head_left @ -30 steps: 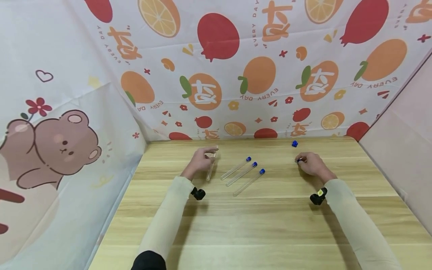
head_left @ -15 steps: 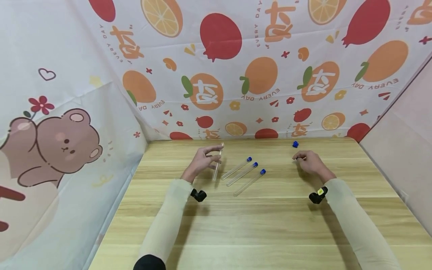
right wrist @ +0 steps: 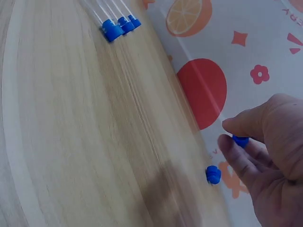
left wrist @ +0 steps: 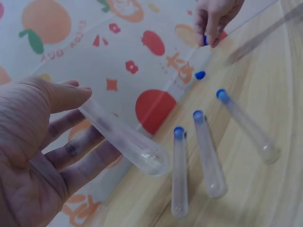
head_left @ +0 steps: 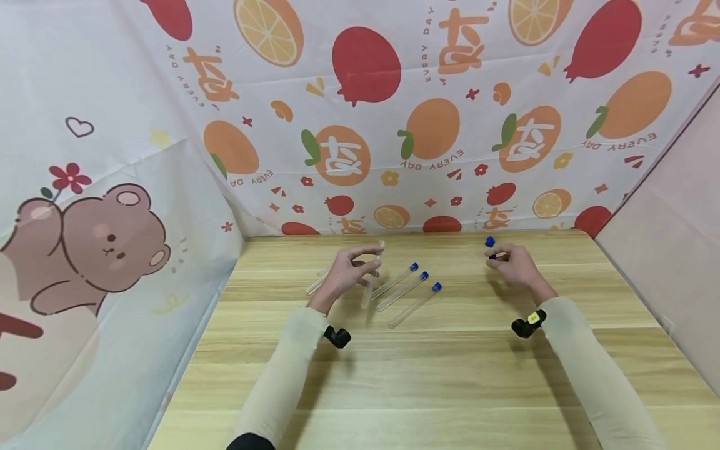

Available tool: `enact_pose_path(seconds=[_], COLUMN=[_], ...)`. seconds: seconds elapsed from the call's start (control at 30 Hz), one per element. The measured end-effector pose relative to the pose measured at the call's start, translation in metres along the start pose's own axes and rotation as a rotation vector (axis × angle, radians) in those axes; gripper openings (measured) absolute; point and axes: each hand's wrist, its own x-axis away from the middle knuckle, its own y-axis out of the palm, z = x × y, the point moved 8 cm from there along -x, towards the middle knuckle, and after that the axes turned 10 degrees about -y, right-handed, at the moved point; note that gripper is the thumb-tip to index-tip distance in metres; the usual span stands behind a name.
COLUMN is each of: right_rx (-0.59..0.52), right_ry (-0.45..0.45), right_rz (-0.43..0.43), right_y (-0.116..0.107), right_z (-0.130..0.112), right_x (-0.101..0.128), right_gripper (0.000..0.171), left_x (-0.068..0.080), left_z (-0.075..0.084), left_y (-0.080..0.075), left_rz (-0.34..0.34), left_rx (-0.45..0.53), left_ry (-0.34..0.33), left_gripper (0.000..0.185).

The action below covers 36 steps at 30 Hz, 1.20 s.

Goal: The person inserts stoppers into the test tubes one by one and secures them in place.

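Observation:
My left hand [head_left: 344, 273] pinches an open-topped clear test tube [left wrist: 130, 139] between thumb and fingers, its rounded end slanting down over the table. My right hand [head_left: 517, 267] pinches a small blue cap [right wrist: 240, 141] between thumb and fingertips, above the table's back right. Near that hand a loose blue cap [right wrist: 213, 174] lies on the wood by the back edge. Three test tubes [head_left: 415, 305] with blue caps lie side by side in the middle, just right of my left hand. Partly hidden behind the left hand, another clear tube [head_left: 314, 286] lies on the table.
A light wooden table [head_left: 427, 381] spans the front. Behind it rises a fruit-printed cloth [head_left: 388, 150], and a bear-printed cloth [head_left: 185, 262] hangs along the left side. A pale pink panel [head_left: 675, 237] borders the right.
The left hand has lifted the uncapped tube and carried it right, uncovering the tube behind. The right hand has shifted slightly back and left, with the blue cap in its fingers.

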Motion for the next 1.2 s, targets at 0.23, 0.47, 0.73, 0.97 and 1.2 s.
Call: enact_pose_path(seconds=[0.23, 0.47, 0.73, 0.97, 1.2], right_rx=[0.023, 0.019, -0.044, -0.065, -0.036], right_ry=[-0.051, -0.115, -0.236, -0.322, -0.386], right_rz=[0.071, 0.139, 0.223, 0.213, 0.216], right_y=[-0.004, -0.004, -0.01, -0.009, -0.009], right_z=[-0.016, -0.04, -0.071, -0.096, -0.119], right_x=[-0.003, -0.005, -0.01, -0.013, -0.016], right_gripper=[0.034, 0.035, 0.036, 0.036, 0.032], left_x=[0.009, 0.019, 0.026, 0.03, 0.034], left_z=[0.011, 0.016, 0.022, 0.026, 0.031], left_y=[0.016, 0.03, 0.044, 0.047, 0.051], left_rz=[-0.019, -0.038, -0.064, -0.063, -0.067], left_rx=[0.045, 0.053, 0.039, 0.041, 0.03], left_ry=[0.034, 0.045, 0.045, 0.051, 0.069], left_gripper=[0.041, 0.039, 0.039, 0.035, 0.034])
